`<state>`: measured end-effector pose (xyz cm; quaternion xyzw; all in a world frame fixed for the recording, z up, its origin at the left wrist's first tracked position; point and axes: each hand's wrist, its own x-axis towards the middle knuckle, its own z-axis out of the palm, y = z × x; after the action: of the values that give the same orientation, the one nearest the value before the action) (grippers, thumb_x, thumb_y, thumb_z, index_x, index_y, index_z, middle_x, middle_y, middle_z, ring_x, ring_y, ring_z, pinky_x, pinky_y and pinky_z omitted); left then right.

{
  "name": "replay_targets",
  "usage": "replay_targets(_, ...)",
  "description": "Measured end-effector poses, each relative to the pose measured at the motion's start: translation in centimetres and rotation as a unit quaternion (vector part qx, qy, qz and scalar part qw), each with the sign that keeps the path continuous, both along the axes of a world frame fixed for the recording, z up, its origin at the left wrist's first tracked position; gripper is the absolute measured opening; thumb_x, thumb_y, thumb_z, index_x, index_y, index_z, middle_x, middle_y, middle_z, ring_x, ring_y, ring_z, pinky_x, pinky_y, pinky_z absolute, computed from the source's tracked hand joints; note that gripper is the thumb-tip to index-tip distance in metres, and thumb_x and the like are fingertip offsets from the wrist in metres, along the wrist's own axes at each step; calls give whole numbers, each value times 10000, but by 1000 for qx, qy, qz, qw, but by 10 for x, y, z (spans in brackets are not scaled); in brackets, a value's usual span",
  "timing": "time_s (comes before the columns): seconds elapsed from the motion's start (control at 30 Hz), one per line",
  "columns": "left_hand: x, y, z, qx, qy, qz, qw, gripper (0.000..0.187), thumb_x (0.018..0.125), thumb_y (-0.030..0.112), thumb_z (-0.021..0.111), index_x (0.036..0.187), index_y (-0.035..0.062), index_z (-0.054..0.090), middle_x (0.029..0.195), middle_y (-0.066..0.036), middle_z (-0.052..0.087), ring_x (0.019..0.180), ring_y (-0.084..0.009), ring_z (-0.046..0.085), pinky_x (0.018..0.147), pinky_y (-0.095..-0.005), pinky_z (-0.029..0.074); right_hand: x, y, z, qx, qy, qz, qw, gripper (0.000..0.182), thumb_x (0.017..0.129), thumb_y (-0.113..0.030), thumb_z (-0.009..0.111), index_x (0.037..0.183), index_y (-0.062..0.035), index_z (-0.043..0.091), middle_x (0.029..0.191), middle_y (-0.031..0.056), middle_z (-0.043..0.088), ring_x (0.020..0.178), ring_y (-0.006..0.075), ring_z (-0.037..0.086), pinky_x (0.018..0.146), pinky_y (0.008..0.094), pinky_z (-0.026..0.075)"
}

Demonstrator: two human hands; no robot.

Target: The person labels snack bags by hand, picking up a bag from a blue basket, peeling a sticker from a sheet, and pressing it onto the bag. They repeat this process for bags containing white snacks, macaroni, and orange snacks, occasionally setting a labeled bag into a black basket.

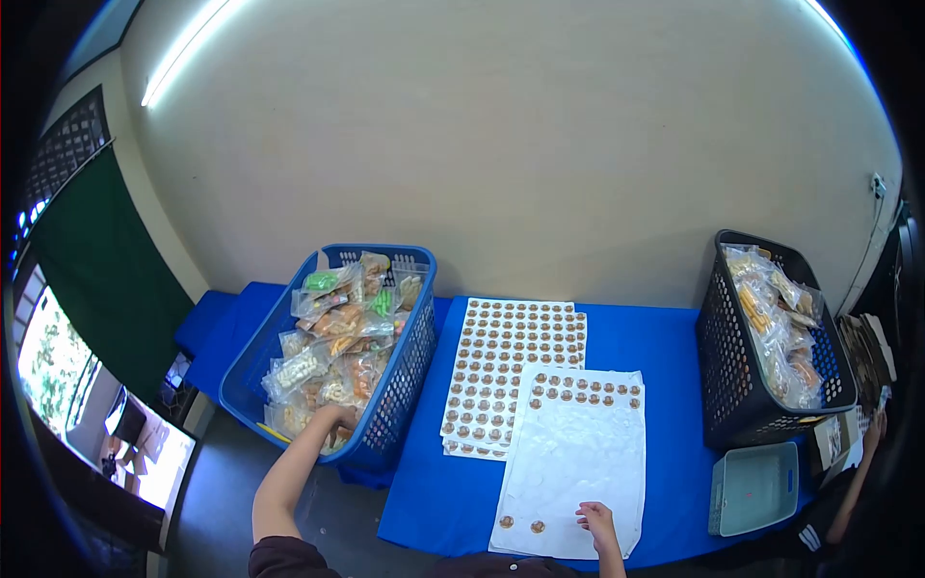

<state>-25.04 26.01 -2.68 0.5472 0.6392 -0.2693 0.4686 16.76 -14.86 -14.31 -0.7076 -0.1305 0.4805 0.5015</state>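
The right hand (pixel 597 521), partly open with fingers loosely curled, was over the near end of the white sheet (pixel 578 462) on the blue counter (pixel 665 337). The left hand (pixel 332 418) reached among clear packets (pixel 339 321) in the blue basket (pixel 416 349) (its fingers were hidden, so I couldn't tell its grip). Fuller sticker sheets (pixel 487 361) lay beyond, partly under the white one.

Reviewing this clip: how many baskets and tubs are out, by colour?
Blue basket: 1
Black basket: 1
Grey-green tub: 1
Total: 3
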Motion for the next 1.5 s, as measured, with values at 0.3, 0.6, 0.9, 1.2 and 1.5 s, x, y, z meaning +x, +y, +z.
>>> replay_targets(0.3, -42, 22, 45, 388, -168, -16, 906, 290, 781, 171, 498, 1008, 3, 569, 892, -142, 604, 631, -205, 596, 581, -299, 491, 2, -2, 0, 21, 30, -21, 999, 206, 813, -172, 519, 947, -22, 561, 813, 79, 609, 660, 131, 556, 589, 231, 429)
replay_targets(0.6, 94, -142, 165, 587, -549, 294, 517, 179, 894, 170, 442, 1033, 69, 491, 920, -36, 549, 756, -84, 533, 609, -209, 466, -8, 8, 24, 1, 67, 32, 997, 217, 827, -198, 532, 965, -33, 560, 853, 79, 600, 730, 143, 551, 649, 245, 430)
replay_targets(0.9, 223, -241, 98, 222, -643, 185, 709, 165, 891, 106, 435, 992, 12, 525, 758, -14, 519, 589, -36, 456, 586, -234, 505, -3, 28, 133, 317, 350, 33, 881, 381, 865, -284, 482, 1062, 41, 493, 985, 125, 567, 822, 173, 551, 771, 317, 444)
replay_targets(1.2, 220, -269, 68, 169, -653, 209, 708, 215, 908, 129, 391, 1071, -1, 446, 889, -122, 583, 774, -149, 595, 682, -266, 511, 21, -10, 189, 338, 145, 158, 916, 568, 794, -443, 543, 1000, 86, 511, 872, 154, 587, 778, 207, 594, 712, 321, 481)
replay_targets(1.5, 203, -254, 83, 32, -720, 209, 661, 577, 859, 340, 476, 1272, 51, 196, 1140, -283, 452, 996, -330, 531, 797, -380, 485, -10, 15, 178, 287, 4, 19, 958, 173, 844, -111, 517, 887, 35, 601, 808, 69, 617, 721, 98, 549, 697, 231, 426)
